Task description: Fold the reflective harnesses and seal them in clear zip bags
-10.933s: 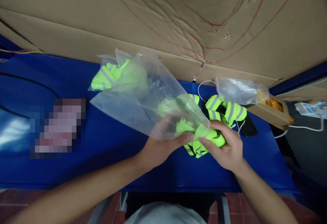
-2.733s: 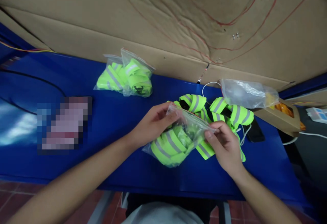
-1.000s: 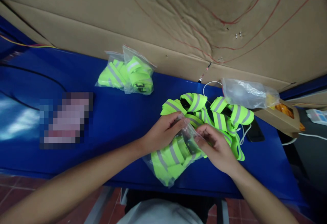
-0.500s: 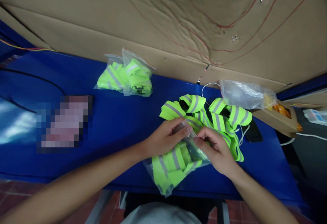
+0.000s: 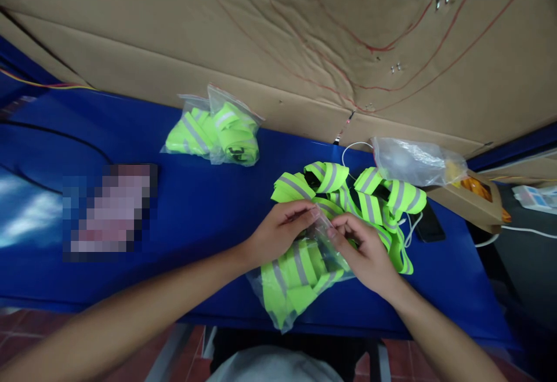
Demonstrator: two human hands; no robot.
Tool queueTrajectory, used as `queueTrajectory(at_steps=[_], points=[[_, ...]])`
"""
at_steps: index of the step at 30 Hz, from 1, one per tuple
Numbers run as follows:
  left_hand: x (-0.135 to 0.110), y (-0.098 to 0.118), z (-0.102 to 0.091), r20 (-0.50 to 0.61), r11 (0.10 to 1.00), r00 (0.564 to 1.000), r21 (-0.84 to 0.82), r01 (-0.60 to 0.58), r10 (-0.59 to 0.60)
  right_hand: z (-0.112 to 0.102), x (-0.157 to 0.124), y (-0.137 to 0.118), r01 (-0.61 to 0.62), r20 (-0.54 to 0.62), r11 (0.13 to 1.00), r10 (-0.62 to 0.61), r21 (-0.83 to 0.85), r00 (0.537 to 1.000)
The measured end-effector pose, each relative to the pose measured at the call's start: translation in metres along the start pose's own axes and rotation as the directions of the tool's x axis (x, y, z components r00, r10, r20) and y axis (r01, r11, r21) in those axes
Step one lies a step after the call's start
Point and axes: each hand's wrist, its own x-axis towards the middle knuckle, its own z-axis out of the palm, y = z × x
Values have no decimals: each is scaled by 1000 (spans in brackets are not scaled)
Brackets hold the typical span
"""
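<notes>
A clear plastic bag [image 5: 292, 277] stuffed with neon-yellow reflective straps lies at the near edge of the blue table [image 5: 195, 208]. My left hand [image 5: 278, 232] and my right hand [image 5: 363, 249] both pinch the bag's top edge, fingertips almost touching. Just behind my hands lies a loose heap of neon-yellow reflective straps [image 5: 365, 196]. Two filled bags of the same straps [image 5: 215, 129] sit at the back of the table, to the left.
A cardboard wall [image 5: 278, 33] with red wires rises behind the table. On the right are a crumpled clear bag [image 5: 413, 161], a brown box [image 5: 472, 199], a black phone [image 5: 429, 228] and a white cable [image 5: 500, 231]. A pixelated patch [image 5: 107, 211] covers something at the left.
Earlier I pushed straps into an open bag held up in the air. The filled bag now rests on the table, and my fingers have closed together along its top edge.
</notes>
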Motion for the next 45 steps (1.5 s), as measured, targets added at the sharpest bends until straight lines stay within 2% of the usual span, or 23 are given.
queueTrajectory(at_steps=[3,7,11,16,19,25,30,36,42,45], points=[[-3,1,2,-5,998,1000,65,-12,12,0,-1,0,9,-16,1000,-10,-9,1000],[-5,5,4,-57,981,994,175,-87,98,0,-3,1,11,-41,999,-13,-51,999],[-5,5,4,-90,964,990,252,-85,111,1,-2,2,6,-43,997,-10,-78,999],[-8,6,5,-6,969,994,221,-109,113,3,-1,2,44,-43,996,-48,-81,998],[-11,6,8,22,968,996,236,-84,81,4,-1,3,45,-37,996,-48,-77,998],[-10,3,9,33,984,999,178,-17,12,4,-1,5,25,-12,995,-26,-97,1000],[-9,6,7,46,993,999,119,-11,5,5,-5,7,93,60,987,-86,-132,995],[-7,11,2,22,991,999,129,-38,36,2,-3,4,105,-7,976,-109,-188,994],[-2,10,-2,40,984,999,174,-38,32,1,-4,4,175,45,940,-170,-293,984],[-1,11,-4,86,994,996,111,-4,-6,0,-6,4,193,8,940,-198,-281,980]])
